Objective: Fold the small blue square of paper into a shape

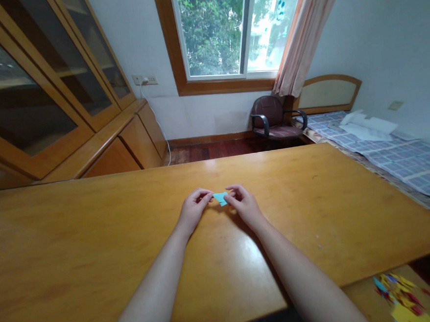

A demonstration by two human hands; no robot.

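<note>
Pinching blue paper: left hand grips one corner, right hand the opposite side. Table spreads broadly either side; far edge lies beyond both hands.

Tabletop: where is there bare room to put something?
Mostly free: tabletop left of the left hand, toward the cabinet, and right of the right hand, toward the bed. Crowded: between the hands, at the blue paper; lower surface, strewn with coloured pieces.

Left grip, right grip, pinched blue paper
</note>
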